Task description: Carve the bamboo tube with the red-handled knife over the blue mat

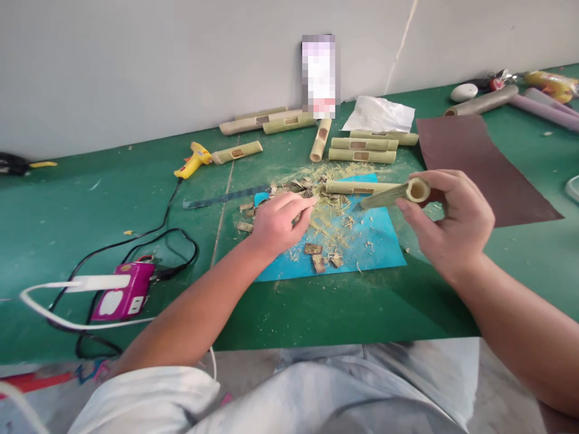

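Observation:
My right hand (461, 217) grips a short bamboo tube (386, 197) between thumb and fingers, its round hollow end facing me, above the right side of a blue sheet (384, 241). Behind it a second bamboo tube (341, 187) with a cut-out slot lies among sawdust on the sheet. Low over a heap of bamboo chips (296, 185), my left hand (281, 223) has its thumb and fingers drawn together in a pinch; whatever they hold, if anything, cannot be made out. Several loose chips (318, 263) lie near the sheet's front edge.
Slotted bamboo tubes (362, 156) lie along the back, below a leaning phone (319, 75). A yellow glue gun (194, 160) and a purple power strip (124, 289) with cables are at left. Brown sandpaper (479, 163) lies at right, white paper (379, 114) behind.

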`<state>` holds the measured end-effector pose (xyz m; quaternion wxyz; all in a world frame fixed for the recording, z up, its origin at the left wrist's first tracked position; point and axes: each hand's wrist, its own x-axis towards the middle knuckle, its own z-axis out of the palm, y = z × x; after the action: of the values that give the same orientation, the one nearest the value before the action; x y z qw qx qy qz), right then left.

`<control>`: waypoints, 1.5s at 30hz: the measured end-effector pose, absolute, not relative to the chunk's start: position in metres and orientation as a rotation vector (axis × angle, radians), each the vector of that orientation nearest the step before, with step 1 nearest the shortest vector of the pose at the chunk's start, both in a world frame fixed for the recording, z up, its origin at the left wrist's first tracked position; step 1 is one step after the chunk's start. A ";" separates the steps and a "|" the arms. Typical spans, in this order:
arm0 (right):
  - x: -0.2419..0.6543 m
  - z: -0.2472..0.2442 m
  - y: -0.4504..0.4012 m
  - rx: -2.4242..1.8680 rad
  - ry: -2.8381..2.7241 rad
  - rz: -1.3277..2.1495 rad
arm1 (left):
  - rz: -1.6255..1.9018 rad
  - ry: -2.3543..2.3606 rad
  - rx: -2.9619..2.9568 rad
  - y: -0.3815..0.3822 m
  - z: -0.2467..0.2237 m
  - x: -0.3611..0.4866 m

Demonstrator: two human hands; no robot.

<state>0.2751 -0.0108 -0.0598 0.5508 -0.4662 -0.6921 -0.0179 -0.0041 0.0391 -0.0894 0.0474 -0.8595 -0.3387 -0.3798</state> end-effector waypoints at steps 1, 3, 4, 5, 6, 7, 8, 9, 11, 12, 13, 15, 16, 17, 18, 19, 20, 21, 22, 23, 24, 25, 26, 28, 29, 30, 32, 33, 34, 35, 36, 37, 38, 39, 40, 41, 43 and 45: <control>0.275 -0.060 -0.011 -1.108 -1.636 -0.048 | -1.155 -1.034 -2.625 0.039 -0.090 -0.004; 0.274 -0.060 -0.011 -1.117 -1.634 -0.051 | -1.155 -1.027 -2.628 0.039 -0.090 -0.004; 0.275 -0.060 -0.011 -1.119 -1.638 -0.053 | -1.158 -1.021 -2.626 0.039 -0.090 -0.004; 0.275 -0.061 -0.011 -1.119 -1.638 -0.051 | -1.162 -1.013 -2.624 0.039 -0.089 -0.004; 0.275 -0.061 -0.011 -1.115 -1.635 -0.052 | -1.167 -1.004 -2.623 0.039 -0.089 -0.004; 0.275 -0.061 -0.011 -1.117 -1.633 -0.052 | -1.171 -0.995 -2.622 0.039 -0.089 -0.003; 0.276 -0.061 -0.011 -1.128 -1.627 -0.042 | -1.175 -0.990 -2.622 0.039 -0.089 -0.003; 0.276 -0.061 -0.011 -1.146 -1.624 -0.029 | -1.177 -0.987 -2.622 0.039 -0.089 -0.003; 0.276 -0.062 -0.011 -1.159 -1.611 -0.006 | -1.175 -0.991 -2.619 0.039 -0.089 -0.003; 0.276 -0.062 -0.011 -1.163 -1.611 -0.007 | -1.170 -0.996 -2.618 0.039 -0.089 -0.003; 0.276 -0.062 -0.012 -1.167 -1.610 -0.005 | -1.164 -1.003 -2.618 0.039 -0.089 -0.003; 0.275 -0.062 -0.012 -1.192 -1.623 0.013 | -1.150 -1.021 -2.622 0.039 -0.090 -0.003; 0.275 -0.062 -0.013 -1.194 -1.621 0.029 | -1.145 -1.030 -2.622 0.038 -0.090 -0.003; 0.275 -0.062 -0.013 -1.189 -1.612 0.045 | -1.142 -1.036 -2.621 0.038 -0.090 -0.003; 0.275 -0.062 -0.014 -1.167 -1.594 0.047 | -1.145 -1.037 -2.618 0.038 -0.090 -0.003; 0.275 -0.062 -0.014 -1.146 -1.572 0.039 | -1.150 -1.034 -2.615 0.038 -0.090 -0.003; 0.276 -0.061 -0.015 -1.140 -1.562 0.021 | -1.156 -1.024 -2.615 0.038 -0.090 -0.003; 0.278 -0.060 -0.016 -1.128 -1.558 -0.019 | -1.162 -1.014 -2.613 0.039 -0.090 -0.003; 0.279 -0.059 -0.017 -1.133 -1.564 -0.069 | -1.166 -1.004 -2.611 0.039 -0.090 -0.003; 0.281 -0.058 -0.019 -1.132 -1.582 -0.139 | -1.168 -0.996 -2.608 0.039 -0.090 -0.003; 0.282 -0.056 -0.020 -1.091 -1.583 -0.250 | -1.167 -0.990 -2.605 0.039 -0.090 -0.003; 0.283 -0.054 -0.021 -1.124 -1.603 -0.302 | -1.165 -0.985 -2.602 0.040 -0.090 -0.003; 0.284 -0.052 -0.023 -1.107 -1.616 -0.373 | -1.166 -0.982 -2.598 0.040 -0.090 -0.003; 0.283 -0.049 -0.025 -1.025 -1.647 -0.468 | -1.167 -0.978 -2.600 0.040 -0.090 -0.003; 0.281 -0.047 -0.026 -1.057 -1.697 -0.432 | -1.168 -0.979 -2.601 0.040 -0.090 -0.003; 0.279 -0.045 -0.026 -1.046 -1.732 -0.415 | -1.168 -0.978 -2.601 0.040 -0.090 -0.003; 0.273 -0.041 -0.026 -0.983 -1.824 -0.405 | -1.173 -0.976 -2.594 0.039 -0.088 -0.003; 0.270 -0.039 -0.025 -0.958 -1.874 -0.402 | -1.178 -0.972 -2.588 0.039 -0.088 -0.003; 0.267 -0.036 -0.024 -0.944 -1.925 -0.397 | -1.183 -0.967 -2.583 0.038 -0.087 -0.003; 0.265 -0.032 -0.023 -0.939 -1.977 -0.391 | -1.182 -0.959 -2.581 0.037 -0.086 -0.003; 0.263 -0.028 -0.021 -0.940 -2.034 -0.385 | -1.177 -0.950 -2.584 0.037 -0.085 -0.002; 0.262 -0.023 -0.019 -0.929 -2.084 -0.387 | -1.169 -0.943 -2.590 0.036 -0.084 -0.002; 0.262 -0.018 -0.017 -0.920 -2.139 -0.386 | -1.161 -0.937 -2.598 0.036 -0.083 -0.001; 0.261 -0.012 -0.014 -0.911 -2.198 -0.378 | -1.158 -0.933 -2.607 0.036 -0.083 -0.001; 0.260 -0.006 -0.009 -0.903 -2.256 -0.359 | -1.162 -0.930 -2.617 0.036 -0.082 -0.001; 0.259 0.000 -0.005 -0.934 -2.334 -0.302 | -1.175 -0.925 -2.627 0.036 -0.082 -0.001; 0.253 0.007 0.007 -1.036 -2.496 -0.103 | -1.228 -0.910 -2.627 0.036 -0.082 0.000; 0.244 0.009 0.021 -1.172 -2.689 0.181 | -1.306 -0.911 -2.590 0.036 -0.082 -0.001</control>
<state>0.2438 0.0208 0.0085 0.1012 -0.3969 -0.9102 0.0612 -0.0007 0.0360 -0.0817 0.0505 -0.8507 -0.2994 -0.4291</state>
